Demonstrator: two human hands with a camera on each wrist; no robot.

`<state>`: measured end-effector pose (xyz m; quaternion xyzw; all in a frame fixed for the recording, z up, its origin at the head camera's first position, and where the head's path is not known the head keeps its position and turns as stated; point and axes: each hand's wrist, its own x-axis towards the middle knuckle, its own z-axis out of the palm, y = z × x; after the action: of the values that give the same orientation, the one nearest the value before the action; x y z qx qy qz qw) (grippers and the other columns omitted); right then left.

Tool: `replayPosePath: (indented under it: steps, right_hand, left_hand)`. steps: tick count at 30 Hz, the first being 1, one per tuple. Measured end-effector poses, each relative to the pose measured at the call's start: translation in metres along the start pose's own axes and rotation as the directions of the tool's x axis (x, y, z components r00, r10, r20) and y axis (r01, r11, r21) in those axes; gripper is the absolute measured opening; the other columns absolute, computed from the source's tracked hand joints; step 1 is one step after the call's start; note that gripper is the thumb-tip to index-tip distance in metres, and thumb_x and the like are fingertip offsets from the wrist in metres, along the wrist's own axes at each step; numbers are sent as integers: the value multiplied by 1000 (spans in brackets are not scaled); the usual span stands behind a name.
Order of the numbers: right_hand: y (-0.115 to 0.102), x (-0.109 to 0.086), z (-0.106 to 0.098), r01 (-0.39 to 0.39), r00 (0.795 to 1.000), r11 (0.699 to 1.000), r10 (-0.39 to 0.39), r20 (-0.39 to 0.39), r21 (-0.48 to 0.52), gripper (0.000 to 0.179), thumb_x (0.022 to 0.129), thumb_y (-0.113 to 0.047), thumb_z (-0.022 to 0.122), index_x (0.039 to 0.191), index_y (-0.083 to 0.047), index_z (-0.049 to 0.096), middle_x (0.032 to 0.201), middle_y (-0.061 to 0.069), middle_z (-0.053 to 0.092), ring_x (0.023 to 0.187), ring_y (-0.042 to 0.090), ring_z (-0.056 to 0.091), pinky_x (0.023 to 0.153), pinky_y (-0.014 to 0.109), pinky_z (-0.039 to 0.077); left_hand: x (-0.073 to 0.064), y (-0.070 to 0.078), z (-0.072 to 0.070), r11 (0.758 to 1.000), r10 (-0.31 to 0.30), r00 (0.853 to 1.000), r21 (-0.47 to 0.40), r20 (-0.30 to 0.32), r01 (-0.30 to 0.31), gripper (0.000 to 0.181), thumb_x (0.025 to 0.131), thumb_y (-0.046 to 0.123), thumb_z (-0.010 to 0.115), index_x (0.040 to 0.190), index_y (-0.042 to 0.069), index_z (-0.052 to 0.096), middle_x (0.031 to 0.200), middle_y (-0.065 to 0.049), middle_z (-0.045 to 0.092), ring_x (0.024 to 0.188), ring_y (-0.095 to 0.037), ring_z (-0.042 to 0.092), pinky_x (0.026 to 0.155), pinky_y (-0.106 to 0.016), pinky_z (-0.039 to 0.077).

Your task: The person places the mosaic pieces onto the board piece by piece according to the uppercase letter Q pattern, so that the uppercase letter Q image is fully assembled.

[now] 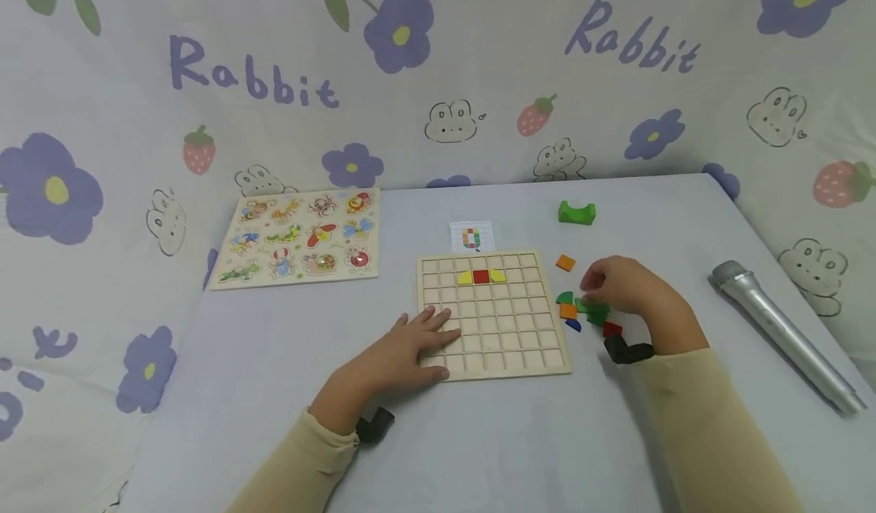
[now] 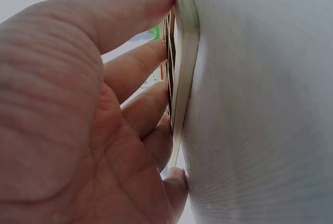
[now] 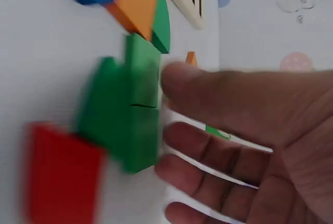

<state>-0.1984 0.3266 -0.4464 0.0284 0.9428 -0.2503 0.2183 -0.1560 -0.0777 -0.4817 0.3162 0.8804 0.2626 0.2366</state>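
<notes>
A square wooden grid board [image 1: 506, 343] lies on the table, with two yellow pieces and a red square [image 1: 481, 277] in one of its upper rows. My left hand [image 1: 411, 349] rests on the board's lower left part, fingers spread; in the left wrist view the thumb [image 2: 130, 13] touches the board's edge [image 2: 184, 67]. Right of the board, my right hand [image 1: 626, 289] is over a group of small blocks. Its thumb [image 3: 208, 86] and loosely bent fingers are close beside two green blocks [image 3: 143, 73]; nothing is visibly held. A red block [image 3: 62, 177] lies nearby.
Behind the board lies a pattern card [image 1: 471, 237]. An insect puzzle board [image 1: 301, 235] is at the back left. A green arched block [image 1: 577, 213] and an orange block [image 1: 565, 263] lie apart from the group. At far right is a silver microphone [image 1: 787, 334].
</notes>
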Motion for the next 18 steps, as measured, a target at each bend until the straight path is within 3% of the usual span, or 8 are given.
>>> replayPosePath:
  steps: [2, 6, 10, 13, 18]
  right_hand:
    - [5, -10, 6, 12, 1000, 1000, -12, 6, -13, 33, 100, -18, 79, 128, 0, 73, 124, 22, 69, 110, 37, 63, 95, 53, 59]
    - [10, -19, 19, 57, 996, 998, -57, -69, 2, 33, 100, -20, 80, 128, -2, 75, 126, 23, 65, 111, 38, 62, 91, 50, 61]
    - [8, -21, 22, 63, 991, 997, -58, -124, 39, 20, 101, -16, 77, 117, -4, 72, 113, 18, 67, 98, 33, 62, 76, 38, 58]
    - [-11, -19, 19, 90, 981, 993, -75, -178, 75, 11, 104, -13, 73, 111, -7, 69, 104, 14, 67, 93, 29, 59, 73, 35, 54]
    - [-59, -7, 26, 236, 955, 964, -207, -211, 123, 8, 107, -11, 69, 114, -8, 70, 112, 12, 72, 103, 29, 65, 89, 43, 58]
  left_hand:
    - [1, 1, 1, 1000, -2, 1000, -3, 4, 2, 68, 102, 32, 78, 165, 26, 52, 182, 1, 25, 172, -26, 9, 139, -58, 4]
    - [1, 0, 3, 1000, -19, 1000, 18, 0, 19, 69, 102, 34, 77, 165, 30, 51, 182, 4, 24, 172, -23, 8, 139, -56, 4]
    - [2, -2, 4, 1000, -4, 1000, 20, -1, 4, 67, 103, 35, 76, 165, 30, 51, 182, 4, 25, 172, -23, 9, 139, -56, 4]
    - [0, -3, 3, 1000, -3, 1000, 14, 1, 3, 68, 103, 35, 76, 165, 30, 51, 182, 4, 24, 172, -23, 9, 139, -56, 4]
    - [-1, -2, 2, 1000, 2, 1000, -3, 0, -2, 68, 102, 34, 78, 165, 29, 52, 182, 3, 25, 172, -24, 9, 139, -58, 4]
